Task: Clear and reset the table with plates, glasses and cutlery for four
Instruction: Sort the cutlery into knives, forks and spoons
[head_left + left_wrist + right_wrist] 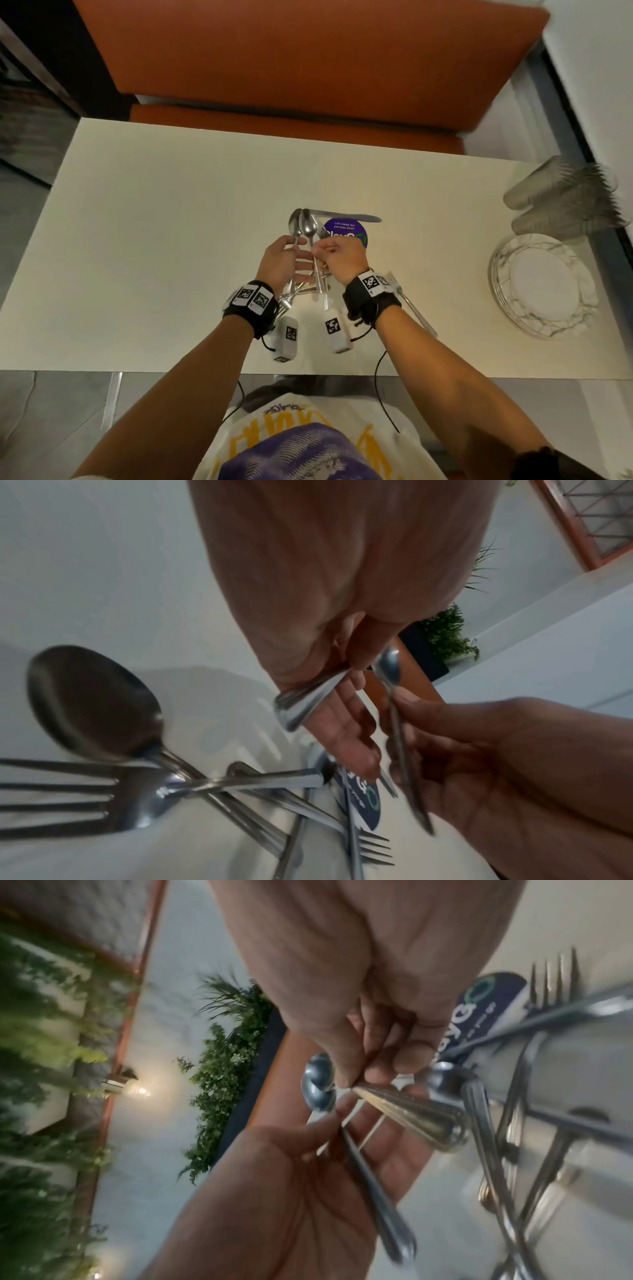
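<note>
Left hand (283,257) has a spoon (295,222) pinched by the handle, and the right hand (339,255) is pinching a second spoon (308,224) right beside it. Rest of the cutlery pile (310,291) sits under them on the table (154,222). Plates (544,287) and glasses (558,198) are stacked far right.

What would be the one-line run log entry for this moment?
phase: sorting cutlery | left hand: holds spoon | right hand: pinches spoon handle | plates, glasses: stacked at right
</note>
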A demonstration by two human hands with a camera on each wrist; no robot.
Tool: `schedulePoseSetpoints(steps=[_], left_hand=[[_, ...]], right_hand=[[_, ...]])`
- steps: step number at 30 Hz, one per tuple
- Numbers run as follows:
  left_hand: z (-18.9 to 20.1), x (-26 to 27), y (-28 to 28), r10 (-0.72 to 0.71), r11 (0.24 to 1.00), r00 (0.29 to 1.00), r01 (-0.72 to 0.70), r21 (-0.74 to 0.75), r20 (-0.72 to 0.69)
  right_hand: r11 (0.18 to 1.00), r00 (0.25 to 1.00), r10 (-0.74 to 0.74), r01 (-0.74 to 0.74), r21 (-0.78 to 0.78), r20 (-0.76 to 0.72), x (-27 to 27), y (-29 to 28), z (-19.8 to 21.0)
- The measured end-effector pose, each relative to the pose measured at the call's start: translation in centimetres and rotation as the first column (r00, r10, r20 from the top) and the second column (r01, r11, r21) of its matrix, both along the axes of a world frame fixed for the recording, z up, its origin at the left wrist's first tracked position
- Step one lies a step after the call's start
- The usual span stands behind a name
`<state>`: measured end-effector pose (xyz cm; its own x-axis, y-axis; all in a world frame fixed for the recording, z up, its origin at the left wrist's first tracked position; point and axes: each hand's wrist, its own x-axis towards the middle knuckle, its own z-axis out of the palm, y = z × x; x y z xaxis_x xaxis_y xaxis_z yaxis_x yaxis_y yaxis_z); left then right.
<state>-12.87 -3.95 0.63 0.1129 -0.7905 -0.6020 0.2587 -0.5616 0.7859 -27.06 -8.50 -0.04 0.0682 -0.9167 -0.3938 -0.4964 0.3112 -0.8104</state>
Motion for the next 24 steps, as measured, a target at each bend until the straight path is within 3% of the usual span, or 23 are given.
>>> schedulePoseSetpoints(steps=[4,8,13,19,24], left_hand=[[-0.2,-0.8,-0.2,-0.021,0.999,0.998,0.019,0.026,0.067],[-0.9,-1.1,-0.3,-0.037,0.999,0.998,0.035,0.031,0.059],[-1.0,-0.8,-0.2,-0.062,0.997,0.997,0.059,0.048,0.054],[-0.3,-0.6,-0.3,-0.074,0.996,0.997,0.075,0.052,-0.014],[0.2,-0.1,-0.7,-0.033,0.998,0.993,0.040,0.053,-0.115]], right_hand=[[0.999,0.997,-0.018,0.015,0.035,0.074,0.4,0.5,0.0],[0.988,0.989,0.092,-0.106,-0.110,-0.119,0.3,0.0,-0.3],[0.991,0.997,-0.044,0.035,-0.133,-0.068,-0.9,-2.5,0.0],[0.956,0.967,0.235,-0.248,-0.159,-0.099,-0.8,-4.9,1.1],[0.948,0.961,0.236,-0.261,-0.184,-0.147,-0.1,-6.2,1.7]])
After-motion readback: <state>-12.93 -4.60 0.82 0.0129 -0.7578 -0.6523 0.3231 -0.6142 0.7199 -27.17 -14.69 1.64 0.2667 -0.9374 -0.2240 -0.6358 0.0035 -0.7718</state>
